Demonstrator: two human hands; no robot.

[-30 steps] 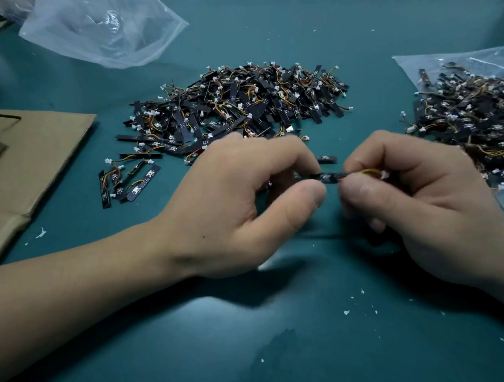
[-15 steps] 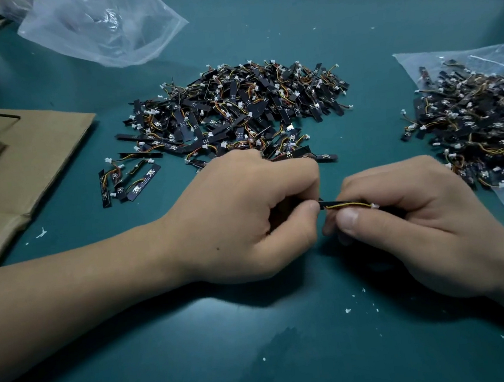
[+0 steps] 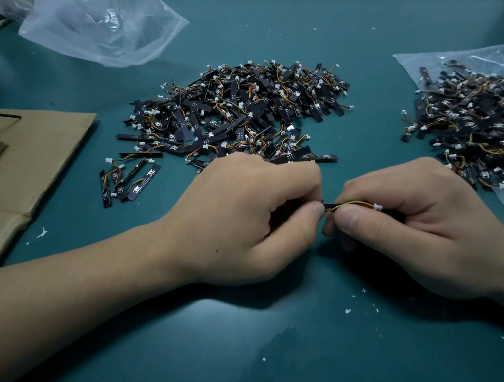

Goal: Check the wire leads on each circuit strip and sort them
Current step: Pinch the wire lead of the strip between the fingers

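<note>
Pinches one circuit strip (image 3: 326, 206) between left hand (image 3: 247, 221) and right hand (image 3: 415, 222), fingers (image 3: 350, 218) of both curled tight on it, low over the near tabletop (image 3: 289, 355). Sits nearer than a second ago, with wire lead (image 3: 352, 203) now drawn straight toward the right. Likely mid-check, sorting not yet done.

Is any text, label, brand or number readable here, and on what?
No text is readable.
Small group of circuit strips: white markings, too small to read.
Middle pile: white marks, too small to read.
Held circuit strip: mostly covered, nothing legible.
Clear bag, cardboard: no print visible.
</note>
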